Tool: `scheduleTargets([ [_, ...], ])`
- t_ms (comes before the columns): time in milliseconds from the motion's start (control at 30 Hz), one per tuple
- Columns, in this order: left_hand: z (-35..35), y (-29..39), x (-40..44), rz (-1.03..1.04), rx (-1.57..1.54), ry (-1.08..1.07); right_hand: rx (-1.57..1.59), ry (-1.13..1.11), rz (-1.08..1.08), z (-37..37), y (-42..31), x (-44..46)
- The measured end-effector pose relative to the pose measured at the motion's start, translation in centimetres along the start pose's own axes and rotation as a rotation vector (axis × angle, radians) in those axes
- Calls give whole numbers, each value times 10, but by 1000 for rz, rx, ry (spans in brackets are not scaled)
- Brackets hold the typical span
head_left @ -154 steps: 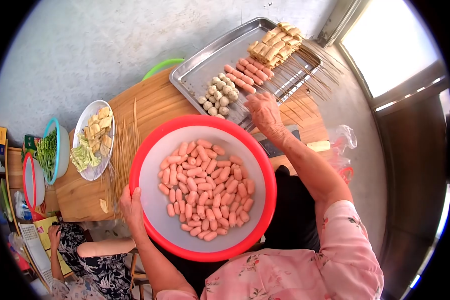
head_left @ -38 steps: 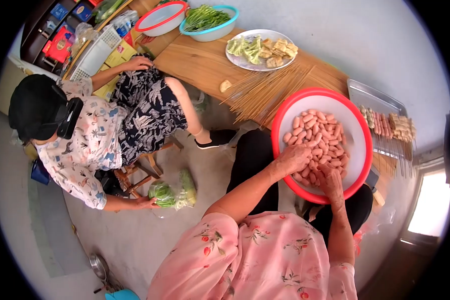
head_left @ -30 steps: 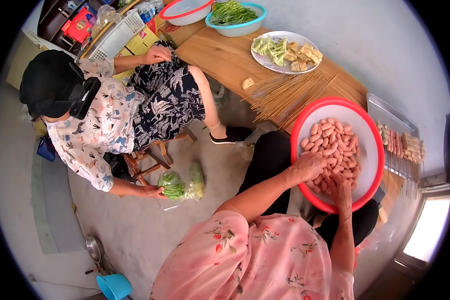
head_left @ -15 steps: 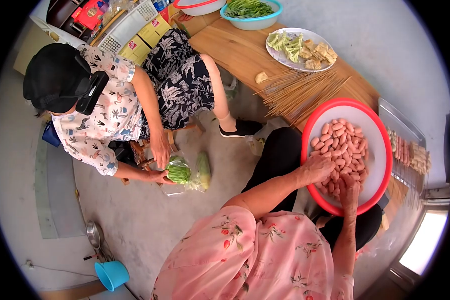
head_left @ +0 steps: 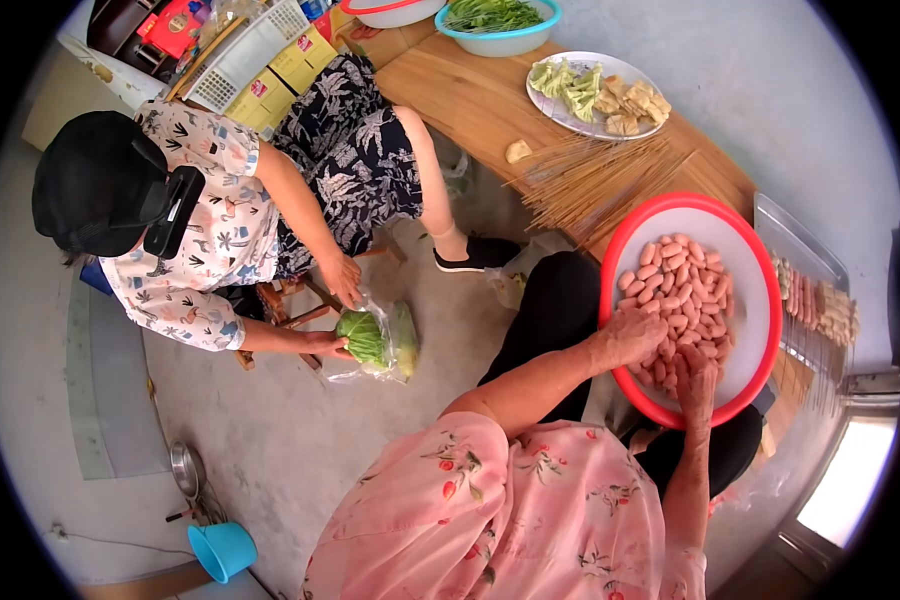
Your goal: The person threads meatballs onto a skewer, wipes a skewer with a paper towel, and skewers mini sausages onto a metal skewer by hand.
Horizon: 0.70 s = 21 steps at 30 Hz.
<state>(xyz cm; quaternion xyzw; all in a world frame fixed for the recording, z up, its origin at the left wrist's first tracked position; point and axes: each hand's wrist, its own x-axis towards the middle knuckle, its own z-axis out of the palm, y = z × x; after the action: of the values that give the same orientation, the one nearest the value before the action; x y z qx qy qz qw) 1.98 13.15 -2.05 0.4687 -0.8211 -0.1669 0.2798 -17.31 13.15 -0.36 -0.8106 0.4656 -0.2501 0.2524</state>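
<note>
A white basin with a red rim (head_left: 767, 370) rests on my lap, tilted toward me. Many small pink sausages (head_left: 682, 272) fill its middle. Over the left side of the pile, my left hand (head_left: 630, 337) has its fingers curled down; what they pinch, if anything, is hidden. Close beside it, my right hand (head_left: 697, 385) reaches in from the near rim, fingers bent among the sausages. Whatever lies between those fingertips cannot be made out.
A wooden table (head_left: 440, 75) holds bamboo skewers (head_left: 595, 190), an oval plate (head_left: 545, 105) of vegetables and tofu-like pieces, and a blue-rimmed basin (head_left: 500, 45) of greens. Filled skewers lie on a metal tray (head_left: 805, 240). A co-worker (head_left: 210, 220) sits left, holding bagged green vegetable (head_left: 363, 338).
My hands stay at the sausages with only slight shifts. The co-worker's hands and the bagged vegetable have moved slightly right, toward the other bagged vegetable on the floor.
</note>
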Motion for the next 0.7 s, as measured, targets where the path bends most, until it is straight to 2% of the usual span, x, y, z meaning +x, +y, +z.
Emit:
scheduleTargets([
  [200, -6, 3, -1, -57, -48, -82, 30, -27, 76, -3, -8, 1],
  [267, -5, 3, -1, -73, -47, -102, -62, 53, -72, 2, 0, 0],
  [333, -8, 5, -3, -14, 121, 28, -40, 48, -51, 3, -1, -1],
  [367, -10, 6, -4, -13, 123, 28, -18, 43, -29, 3, -2, -1],
  [433, -20, 9, -2, -34, -86, -102, -66, 30, -46, 2, 1, -1],
  [467, -17, 9, 0, -21, -84, -101, -113, 15, -61, 1, 3, -1],
  [500, -13, 7, -2, 15, -72, -18, -118, 26, -60, 2, 4, -2],
  [567, -5, 4, -4, 57, -61, 65, 13, 51, 77, 4, 6, -4],
  [600, -5, 3, -4, -37, -86, -41, 9, 63, 79, 3, 1, -1],
  [667, 4, 0, -1, -92, -121, -158, 154, 265, 63, -7, -22, 8],
  [700, 12, -3, -2, -110, -73, -146, 65, 277, -24, -24, -39, 15],
])
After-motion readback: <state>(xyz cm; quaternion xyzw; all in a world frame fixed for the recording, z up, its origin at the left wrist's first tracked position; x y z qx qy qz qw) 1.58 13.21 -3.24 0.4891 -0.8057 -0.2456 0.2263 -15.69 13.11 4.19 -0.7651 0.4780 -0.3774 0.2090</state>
